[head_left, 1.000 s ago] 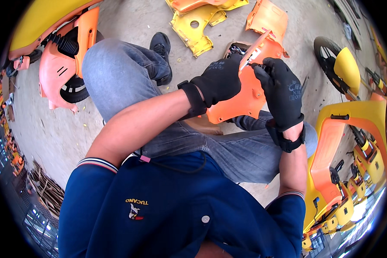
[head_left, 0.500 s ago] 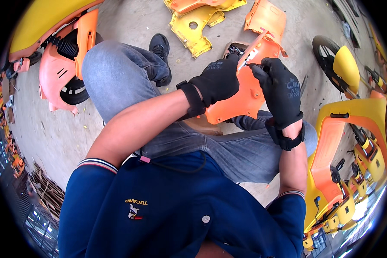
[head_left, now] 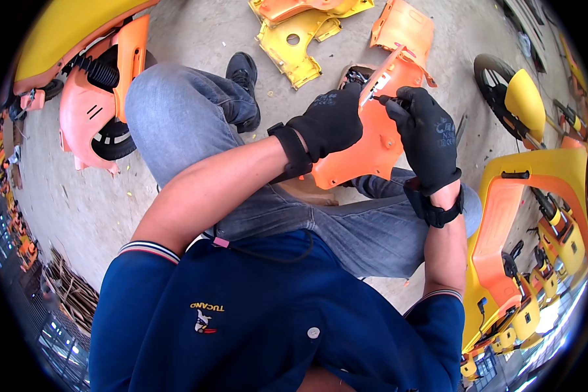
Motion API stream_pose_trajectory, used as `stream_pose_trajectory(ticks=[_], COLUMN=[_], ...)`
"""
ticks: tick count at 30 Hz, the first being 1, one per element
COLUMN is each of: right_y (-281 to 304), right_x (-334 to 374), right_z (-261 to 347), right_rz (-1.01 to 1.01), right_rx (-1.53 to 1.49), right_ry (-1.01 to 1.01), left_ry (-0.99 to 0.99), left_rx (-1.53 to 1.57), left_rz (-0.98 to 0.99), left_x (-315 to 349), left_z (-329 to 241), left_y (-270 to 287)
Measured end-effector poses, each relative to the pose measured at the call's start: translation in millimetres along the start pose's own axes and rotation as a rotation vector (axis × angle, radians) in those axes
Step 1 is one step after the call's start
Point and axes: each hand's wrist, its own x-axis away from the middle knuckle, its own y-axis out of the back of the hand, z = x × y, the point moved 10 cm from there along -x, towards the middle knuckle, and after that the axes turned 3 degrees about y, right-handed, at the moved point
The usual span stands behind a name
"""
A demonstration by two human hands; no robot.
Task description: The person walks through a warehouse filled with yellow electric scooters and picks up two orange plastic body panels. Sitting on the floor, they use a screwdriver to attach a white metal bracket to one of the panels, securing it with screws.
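An orange molded plastic panel (head_left: 366, 145) is propped up in front of me over my lap, its upper end leaning away. My left hand (head_left: 328, 125), in a black glove, is closed around the panel's left edge. Between the pinched fingers of my gloved right hand (head_left: 427, 138) is a thin dark tool (head_left: 381, 99). Its tip points left at the panel's upper part, beside a whitish strip (head_left: 376, 86). Whether the tip touches the panel I cannot tell. The left fingertips are hidden behind the panel.
Yellow and orange plastic panels (head_left: 293, 55) lie on the concrete floor ahead, with another orange panel (head_left: 408, 27) beyond mine. A pink-orange scooter front with wheel (head_left: 88, 121) stands left. At right are a wheel with yellow fender (head_left: 526, 104) and a yellow-orange scooter body (head_left: 496, 225).
The panel's upper end has tilted very slightly, showing a little more of the whitish strip. Both hands keep their grips, with the right one barely shifted.
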Motion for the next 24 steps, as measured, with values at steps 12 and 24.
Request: stream_pose_trajectory(ticks=[12,24], right_y=[0,-1], right_x=[0,-2], right_z=[16,17], right_rz=[0.052,0.017], right_rx=[-0.022,-0.061], right_ry=[0.171,0.209], left_ry=[-0.019,-0.028], left_rx=[0.003,0.005], left_rz=[0.0,-0.014], left_x=[-3,-3], left_z=[5,5], left_y=[-2,-1])
